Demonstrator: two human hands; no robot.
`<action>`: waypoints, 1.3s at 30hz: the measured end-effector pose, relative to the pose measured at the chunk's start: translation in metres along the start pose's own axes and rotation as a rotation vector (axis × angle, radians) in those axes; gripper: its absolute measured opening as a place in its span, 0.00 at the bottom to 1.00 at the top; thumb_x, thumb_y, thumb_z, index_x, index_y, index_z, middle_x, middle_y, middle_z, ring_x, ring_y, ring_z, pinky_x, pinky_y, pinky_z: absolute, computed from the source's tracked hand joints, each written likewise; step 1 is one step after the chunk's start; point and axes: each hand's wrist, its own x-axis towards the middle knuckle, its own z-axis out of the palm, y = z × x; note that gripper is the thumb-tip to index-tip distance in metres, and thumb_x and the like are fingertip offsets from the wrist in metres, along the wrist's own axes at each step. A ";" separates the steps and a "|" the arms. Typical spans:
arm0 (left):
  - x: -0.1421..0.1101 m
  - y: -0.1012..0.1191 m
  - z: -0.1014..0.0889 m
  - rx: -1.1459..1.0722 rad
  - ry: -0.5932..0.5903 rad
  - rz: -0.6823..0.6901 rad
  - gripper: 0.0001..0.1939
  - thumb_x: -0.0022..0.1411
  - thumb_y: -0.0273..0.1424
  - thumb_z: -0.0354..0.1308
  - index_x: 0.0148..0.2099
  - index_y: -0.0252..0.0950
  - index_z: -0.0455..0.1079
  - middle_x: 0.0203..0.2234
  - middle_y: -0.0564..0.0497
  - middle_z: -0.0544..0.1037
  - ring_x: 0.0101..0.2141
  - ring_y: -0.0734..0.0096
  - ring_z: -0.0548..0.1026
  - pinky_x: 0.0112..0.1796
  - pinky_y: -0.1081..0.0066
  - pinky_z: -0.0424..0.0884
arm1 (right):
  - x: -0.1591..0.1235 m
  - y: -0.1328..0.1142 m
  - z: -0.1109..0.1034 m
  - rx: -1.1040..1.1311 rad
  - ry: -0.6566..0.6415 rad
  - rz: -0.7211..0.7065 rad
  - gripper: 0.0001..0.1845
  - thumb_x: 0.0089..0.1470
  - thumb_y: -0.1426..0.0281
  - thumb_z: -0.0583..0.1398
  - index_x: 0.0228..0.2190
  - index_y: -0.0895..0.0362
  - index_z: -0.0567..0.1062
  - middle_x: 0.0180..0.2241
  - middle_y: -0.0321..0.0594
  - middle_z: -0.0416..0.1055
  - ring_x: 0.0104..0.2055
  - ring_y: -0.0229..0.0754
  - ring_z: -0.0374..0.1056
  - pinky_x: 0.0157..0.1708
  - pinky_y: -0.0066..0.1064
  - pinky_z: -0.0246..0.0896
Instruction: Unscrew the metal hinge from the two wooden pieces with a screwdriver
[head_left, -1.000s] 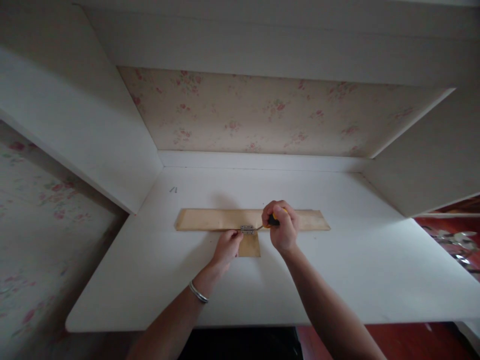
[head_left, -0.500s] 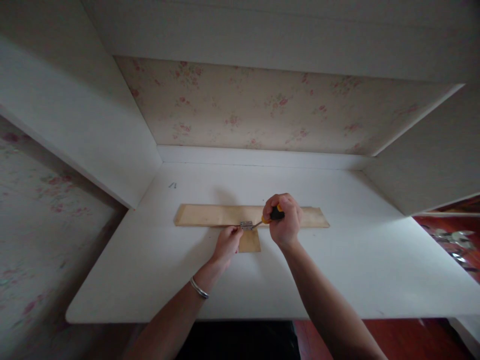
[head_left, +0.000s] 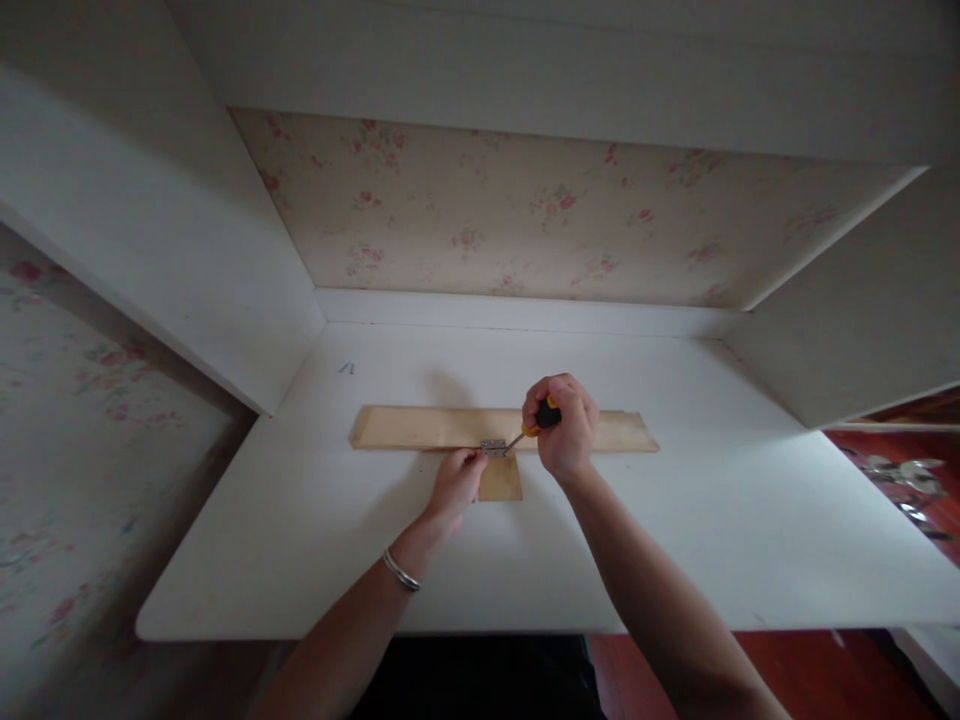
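Note:
A metal hinge (head_left: 493,448) lies across the joint between a long wooden board (head_left: 420,428) and a small wooden piece (head_left: 501,480). My right hand (head_left: 564,425) is wrapped round the yellow-and-black handle of a screwdriver (head_left: 550,411). Its shaft slants down to the left, and the tip meets the hinge's right side. My left hand (head_left: 456,484) is closed at the hinge's left end, fingertips pinched against the hinge and the small piece. Which of these the fingers grip, and whether a screw sits under the tip, I cannot make out.
Two small screws (head_left: 346,368) lie at the back left of the white desktop (head_left: 300,520). White side panels (head_left: 225,250) and a raised back ledge (head_left: 525,312) enclose the desktop. Shiny metal objects (head_left: 907,480) show beyond the right edge.
My right hand has shifted slightly up and left with the screwdriver, its tip still at the hinge's right side. My left hand keeps its place at the hinge.

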 end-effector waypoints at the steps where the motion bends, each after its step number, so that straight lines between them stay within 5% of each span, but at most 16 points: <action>1: 0.000 0.000 0.000 -0.001 -0.001 -0.004 0.11 0.54 0.37 0.53 0.27 0.34 0.65 0.12 0.59 0.58 0.12 0.81 0.56 0.14 0.77 0.49 | 0.000 0.000 0.000 -0.007 0.000 0.004 0.12 0.52 0.65 0.55 0.21 0.56 0.66 0.16 0.32 0.62 0.15 0.32 0.55 0.12 0.25 0.48; 17: 0.001 0.000 0.000 0.026 0.016 0.013 0.12 0.54 0.38 0.53 0.25 0.34 0.64 0.12 0.59 0.58 0.13 0.81 0.55 0.13 0.78 0.48 | -0.003 0.002 0.000 -0.003 -0.040 0.005 0.12 0.53 0.65 0.54 0.21 0.57 0.65 0.17 0.31 0.61 0.15 0.33 0.56 0.13 0.25 0.46; 22: 0.000 0.002 0.001 0.029 0.013 -0.011 0.11 0.54 0.37 0.52 0.26 0.35 0.63 0.11 0.59 0.58 0.12 0.80 0.55 0.13 0.77 0.49 | 0.000 -0.002 0.002 -0.178 -0.095 0.025 0.15 0.55 0.61 0.51 0.22 0.56 0.64 0.18 0.31 0.61 0.17 0.33 0.56 0.16 0.27 0.50; 27: 0.001 0.000 0.001 0.048 0.002 -0.011 0.11 0.54 0.36 0.51 0.25 0.35 0.62 0.11 0.59 0.58 0.12 0.80 0.56 0.14 0.77 0.49 | 0.020 -0.035 0.014 -1.019 -0.399 -0.080 0.22 0.55 0.52 0.49 0.25 0.56 0.70 0.31 0.40 0.69 0.33 0.39 0.65 0.35 0.31 0.57; 31: 0.002 -0.002 0.000 0.064 0.013 0.001 0.11 0.54 0.37 0.52 0.24 0.35 0.62 0.11 0.59 0.58 0.13 0.80 0.57 0.14 0.78 0.49 | 0.050 -0.069 0.026 -1.701 -0.697 -0.013 0.26 0.53 0.49 0.48 0.33 0.55 0.74 0.29 0.45 0.70 0.32 0.46 0.66 0.31 0.34 0.53; 36: -0.001 -0.001 0.000 0.058 0.017 0.012 0.11 0.53 0.37 0.52 0.24 0.35 0.63 0.12 0.58 0.58 0.13 0.80 0.56 0.14 0.78 0.49 | 0.084 -0.090 0.036 -1.830 -1.202 0.133 0.21 0.50 0.55 0.52 0.43 0.49 0.73 0.37 0.44 0.72 0.34 0.47 0.66 0.29 0.33 0.52; 39: -0.002 0.000 0.000 0.049 0.017 0.009 0.10 0.53 0.36 0.52 0.25 0.35 0.64 0.12 0.59 0.57 0.13 0.80 0.56 0.14 0.77 0.48 | 0.093 -0.091 0.040 -1.921 -1.231 0.198 0.26 0.49 0.50 0.52 0.41 0.53 0.75 0.36 0.49 0.72 0.34 0.49 0.66 0.29 0.35 0.53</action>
